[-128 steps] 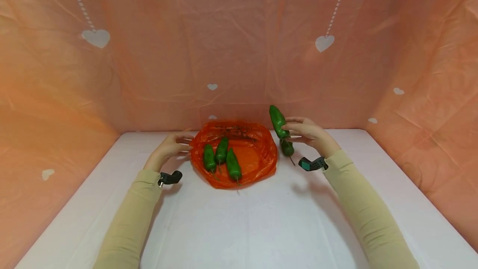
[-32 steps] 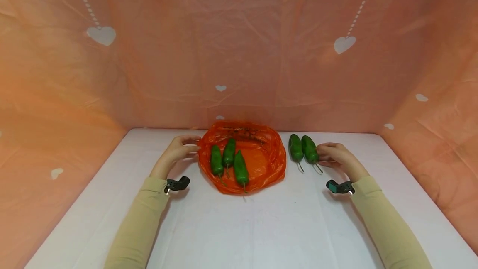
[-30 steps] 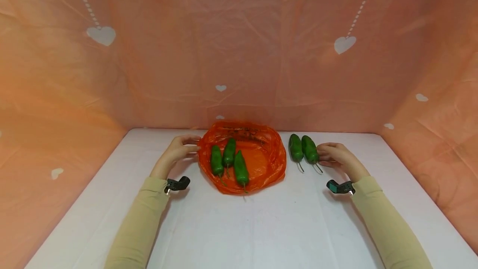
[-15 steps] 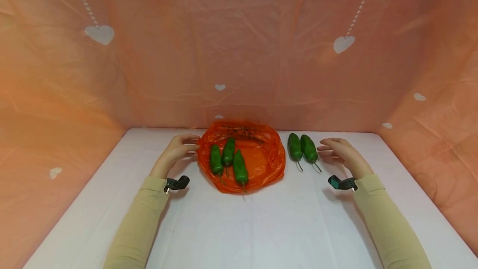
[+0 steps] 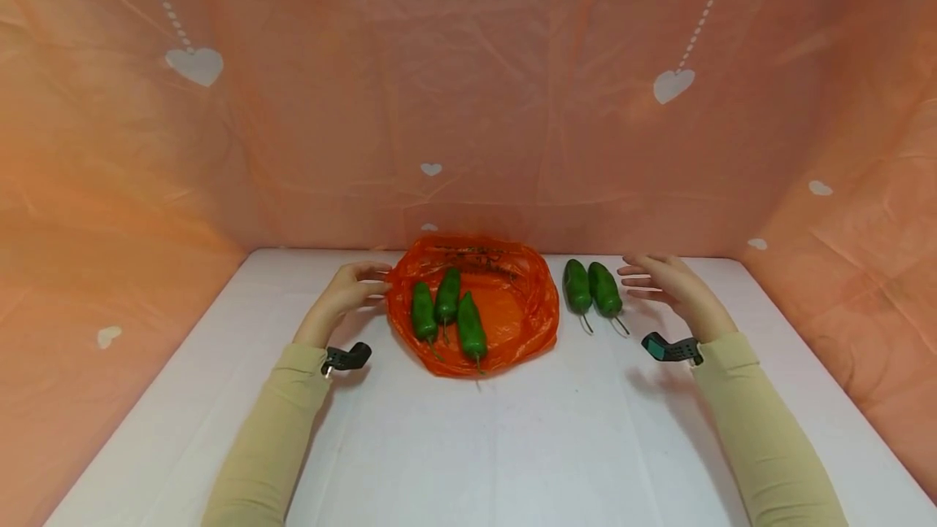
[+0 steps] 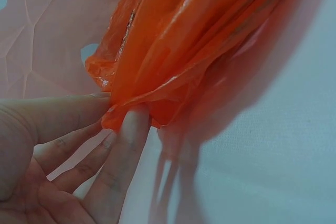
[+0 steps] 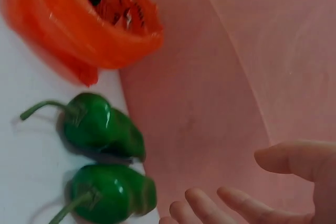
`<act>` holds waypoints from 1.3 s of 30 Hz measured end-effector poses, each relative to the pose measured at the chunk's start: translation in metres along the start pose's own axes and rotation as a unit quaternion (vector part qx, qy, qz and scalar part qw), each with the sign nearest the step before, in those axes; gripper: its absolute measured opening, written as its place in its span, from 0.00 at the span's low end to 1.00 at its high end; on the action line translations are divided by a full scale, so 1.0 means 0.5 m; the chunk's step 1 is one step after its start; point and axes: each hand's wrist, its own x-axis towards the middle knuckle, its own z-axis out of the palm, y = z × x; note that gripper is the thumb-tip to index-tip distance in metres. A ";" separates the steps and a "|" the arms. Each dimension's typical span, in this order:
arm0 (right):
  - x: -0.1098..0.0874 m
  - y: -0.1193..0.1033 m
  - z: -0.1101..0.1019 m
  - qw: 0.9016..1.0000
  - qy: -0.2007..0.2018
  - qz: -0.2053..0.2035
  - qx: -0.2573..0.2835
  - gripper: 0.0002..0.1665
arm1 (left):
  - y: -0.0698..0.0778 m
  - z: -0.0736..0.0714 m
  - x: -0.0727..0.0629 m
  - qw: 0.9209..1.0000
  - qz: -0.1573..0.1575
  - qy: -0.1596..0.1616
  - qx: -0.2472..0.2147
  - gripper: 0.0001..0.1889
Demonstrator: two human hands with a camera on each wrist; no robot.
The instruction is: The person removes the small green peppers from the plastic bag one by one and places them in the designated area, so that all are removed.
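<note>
**Pepper Handling at the Steadied Bag**

The orange plastic bag point(image 5: 545, 299) is pinched at its left rim between the thumb and fingers of the left hand point(image 5: 344, 291). Nothing is held by the right hand point(image 5: 673, 283); its fingers are spread just right of the outer loose pepper point(image 5: 604, 289), apart from it. That pepper and the inner loose pepper point(image 5: 577, 287) are laid side by side on the white table point(image 5: 454, 446), right of the bag, stems pointing to the near side. Three green peppers point(image 5: 447, 297) are contained in the bag, mostly in its left half.

For good handling, the rim should be pinched lightly, so that the thin film is neither torn nor dragged. Each pepper is best grasped singly, by the body rather than the stem, lifted above the rim, and lowered fully before release to limit rolling.

Dark writing point(image 5: 492, 267) is carried on the bag's inner far wall; it cannot be read. No brand can be made out on the left wrist unit point(image 5: 348, 357) or right wrist unit point(image 5: 664, 348).
</note>
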 end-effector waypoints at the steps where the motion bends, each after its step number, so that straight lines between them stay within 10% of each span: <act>1: -0.001 -0.005 0.002 1.000 0.000 -0.003 0.000 0.41 | 0.000 0.000 0.000 1.000 -0.001 0.000 0.001 0.23; 39: 0.033 -0.072 0.157 0.994 -0.092 -0.015 0.059 0.33 | 0.001 -0.001 0.005 1.000 0.001 -0.004 0.001 0.24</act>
